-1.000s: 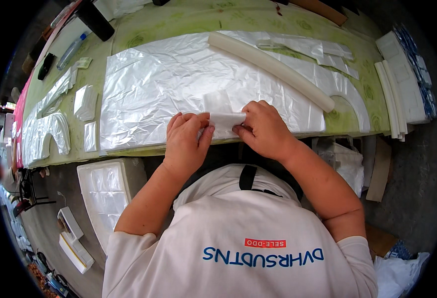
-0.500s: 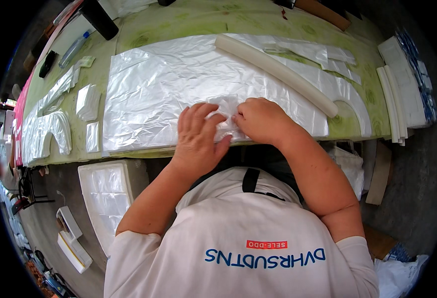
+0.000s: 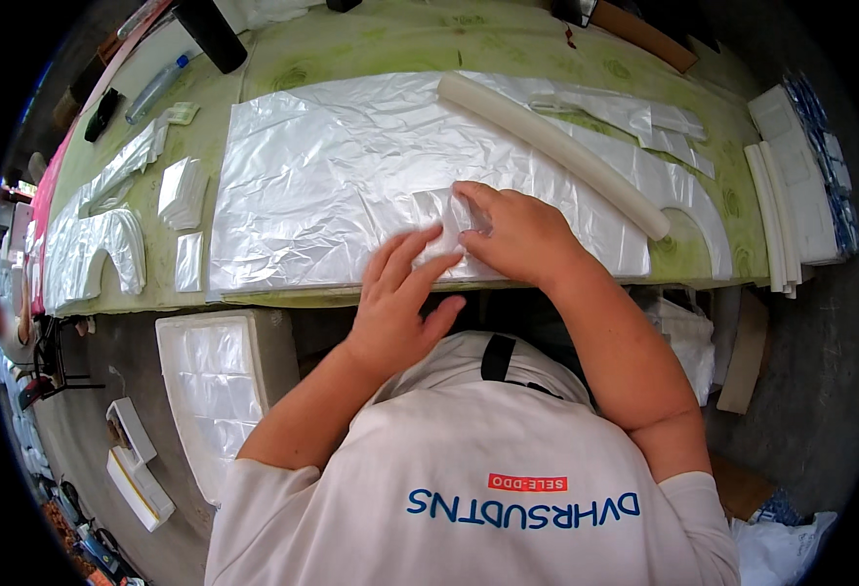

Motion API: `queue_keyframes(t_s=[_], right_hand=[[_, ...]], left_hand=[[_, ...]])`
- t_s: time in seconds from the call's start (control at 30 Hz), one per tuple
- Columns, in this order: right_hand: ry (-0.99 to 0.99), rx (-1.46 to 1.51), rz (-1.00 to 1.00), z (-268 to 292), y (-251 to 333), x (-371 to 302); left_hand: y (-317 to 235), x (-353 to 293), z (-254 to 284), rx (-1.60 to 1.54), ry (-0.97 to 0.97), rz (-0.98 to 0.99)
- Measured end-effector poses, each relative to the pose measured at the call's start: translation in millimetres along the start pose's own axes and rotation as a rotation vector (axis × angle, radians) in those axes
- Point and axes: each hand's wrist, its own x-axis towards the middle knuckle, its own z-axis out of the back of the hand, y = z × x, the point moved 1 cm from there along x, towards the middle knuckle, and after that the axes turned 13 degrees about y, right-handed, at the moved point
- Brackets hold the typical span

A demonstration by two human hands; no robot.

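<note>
A flat stack of thin, shiny plastic sheets (image 3: 303,186) lies wrinkled along the near side of the table. On its near edge is a small folded piece of clear plastic film (image 3: 432,210), between my two hands. My right hand (image 3: 525,234) is curled at its right side, index finger and thumb gripping the film's edge. To the left, my left hand (image 3: 397,303) has its fingers spread, the fingertips at or just over the film and the thumb apart. Whether the left fingertips touch it is hard to see.
A long pale roll (image 3: 556,151) lies across the sheets. Folded plastic pieces (image 3: 184,195) and curved cut-offs (image 3: 107,259) lie at the left, near a bottle (image 3: 156,90) and a black cylinder (image 3: 211,37). White stacked packs (image 3: 791,176) stand at the right. A white box (image 3: 220,376) sits below the table.
My left hand has drawn back slightly toward me, its fingers lifting off the film. My right index finger has stretched forward, away from the thumb. The whole view has shifted a little.
</note>
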Motion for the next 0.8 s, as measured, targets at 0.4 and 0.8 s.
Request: queue_keyframes(t_s=[0.4,0.8], right_hand=[[-0.069,0.246,0.210,-49,10,-71],[-0.336,1.022,0.195,-96,2,-62]], left_hand=[[-15,-35,-40,-1.872,-0.048,0.736],[-25,-63,-35,-1.450,-0.339,0.387]])
